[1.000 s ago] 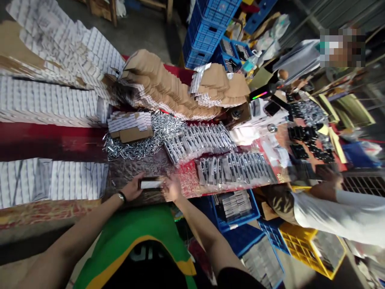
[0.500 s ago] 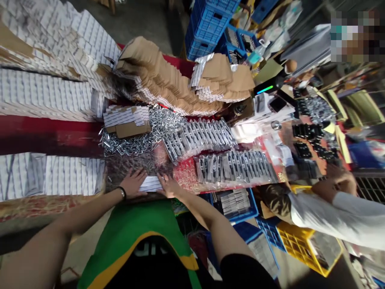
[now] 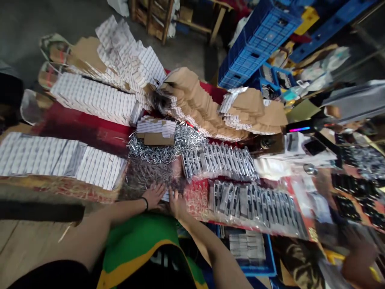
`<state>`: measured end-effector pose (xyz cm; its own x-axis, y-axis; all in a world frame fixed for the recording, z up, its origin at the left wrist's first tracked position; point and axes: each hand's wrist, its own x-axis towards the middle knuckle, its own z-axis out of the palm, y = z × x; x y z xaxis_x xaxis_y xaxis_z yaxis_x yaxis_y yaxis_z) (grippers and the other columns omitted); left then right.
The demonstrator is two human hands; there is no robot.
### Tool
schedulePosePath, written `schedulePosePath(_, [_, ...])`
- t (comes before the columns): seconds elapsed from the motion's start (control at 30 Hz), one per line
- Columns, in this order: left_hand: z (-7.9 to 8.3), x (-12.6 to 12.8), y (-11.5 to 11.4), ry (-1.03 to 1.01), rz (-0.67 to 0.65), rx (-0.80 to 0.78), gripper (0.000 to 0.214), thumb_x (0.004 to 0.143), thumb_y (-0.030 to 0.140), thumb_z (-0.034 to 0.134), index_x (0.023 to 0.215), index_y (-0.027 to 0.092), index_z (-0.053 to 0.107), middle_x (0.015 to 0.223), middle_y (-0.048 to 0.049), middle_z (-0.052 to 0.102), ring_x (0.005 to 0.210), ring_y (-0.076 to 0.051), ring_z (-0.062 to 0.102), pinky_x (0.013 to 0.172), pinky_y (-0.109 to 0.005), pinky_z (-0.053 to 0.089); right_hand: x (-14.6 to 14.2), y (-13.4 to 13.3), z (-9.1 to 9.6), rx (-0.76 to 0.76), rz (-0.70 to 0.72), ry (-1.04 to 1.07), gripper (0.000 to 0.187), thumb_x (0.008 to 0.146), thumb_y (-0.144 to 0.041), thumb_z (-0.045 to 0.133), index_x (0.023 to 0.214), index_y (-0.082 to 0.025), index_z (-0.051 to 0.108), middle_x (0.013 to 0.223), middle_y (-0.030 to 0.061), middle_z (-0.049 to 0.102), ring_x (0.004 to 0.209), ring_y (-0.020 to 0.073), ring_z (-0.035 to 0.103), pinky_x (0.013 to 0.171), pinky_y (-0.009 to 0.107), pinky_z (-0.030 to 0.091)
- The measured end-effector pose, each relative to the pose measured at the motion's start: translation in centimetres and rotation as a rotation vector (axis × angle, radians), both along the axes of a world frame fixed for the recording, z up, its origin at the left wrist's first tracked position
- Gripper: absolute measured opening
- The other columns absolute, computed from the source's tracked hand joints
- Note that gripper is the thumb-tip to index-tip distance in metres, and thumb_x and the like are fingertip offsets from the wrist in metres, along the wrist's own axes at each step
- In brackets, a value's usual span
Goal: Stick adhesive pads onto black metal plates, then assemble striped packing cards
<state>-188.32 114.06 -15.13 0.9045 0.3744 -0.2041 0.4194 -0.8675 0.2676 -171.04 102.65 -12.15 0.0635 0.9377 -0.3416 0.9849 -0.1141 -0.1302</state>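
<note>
My left hand (image 3: 154, 195) and my right hand (image 3: 177, 201) lie side by side at the near edge of the table, fingers flat and pressed down on a small white printed card (image 3: 165, 196) that shows only between them. Just beyond the fingers is a pile of loose shiny metal parts (image 3: 162, 148). To the right lie two rows of bagged black-and-silver items (image 3: 219, 160).
Stacks of white printed cards (image 3: 90, 96) and brown card backs (image 3: 195, 100) fill the far and left table. Blue crates (image 3: 258, 44) stand behind, another blue crate (image 3: 249, 249) sits below the table edge. Another person's arm (image 3: 357, 261) shows at lower right.
The view has swung right and tilted up, with some blur. My hands went from holding the card up to pressing it flat on the table, and they have closed in together.
</note>
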Motion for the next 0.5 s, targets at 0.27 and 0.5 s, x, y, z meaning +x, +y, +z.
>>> schedulePosePath(0.27, [7.0,-4.0,3.5,0.059,0.305,-0.192,0.061,0.083,0.033,0.068,0.142,0.022,0.058,0.126,-0.0174,0.066,0.099,-0.034,0.068,0.083,-0.044,0.052,2.1,17.1,7.1,0.31,-0.061,0.038,0.043,0.106,-0.045,0.04,0.128,-0.019,0.068,0.127,0.0181,0.065,0.124,0.0325,0.055,0.108,0.048,0.042])
schedulePosePath(0.5, [13.5,-25.5,13.1,-0.018,1.095,0.158,0.063,0.095,0.046,0.05,0.146,0.008,0.051,0.115,-0.0208,0.062,0.104,-0.037,0.061,0.088,-0.047,0.049,-1.0,35.0,10.5,0.346,-0.408,-0.046,0.103,0.086,-0.055,0.072,0.161,-0.004,0.023,0.155,0.0337,0.036,0.137,0.0425,0.045,0.105,0.048,0.043])
